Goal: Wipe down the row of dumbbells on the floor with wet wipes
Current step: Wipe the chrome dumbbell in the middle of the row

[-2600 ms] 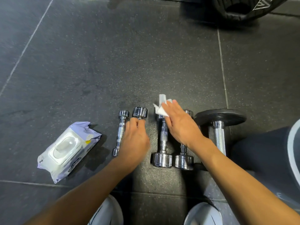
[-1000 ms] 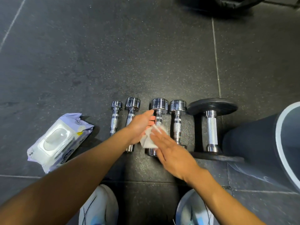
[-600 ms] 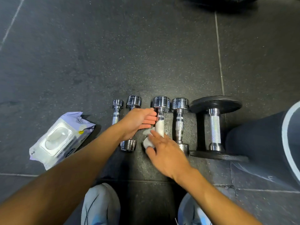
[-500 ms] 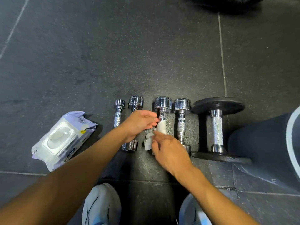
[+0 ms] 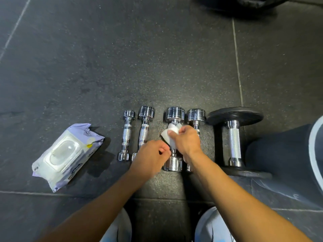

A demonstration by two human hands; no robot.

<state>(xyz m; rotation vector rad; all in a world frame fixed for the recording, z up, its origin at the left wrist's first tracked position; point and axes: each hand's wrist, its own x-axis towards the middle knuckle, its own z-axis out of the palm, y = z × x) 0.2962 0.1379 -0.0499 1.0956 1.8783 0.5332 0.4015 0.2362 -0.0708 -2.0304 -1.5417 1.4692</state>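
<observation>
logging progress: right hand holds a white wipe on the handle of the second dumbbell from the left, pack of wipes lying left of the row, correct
Not the second: the head view shows the right hand holding the white wipe on the handle of the third dumbbell from the left. The pack of wipes does lie left of the row.
</observation>
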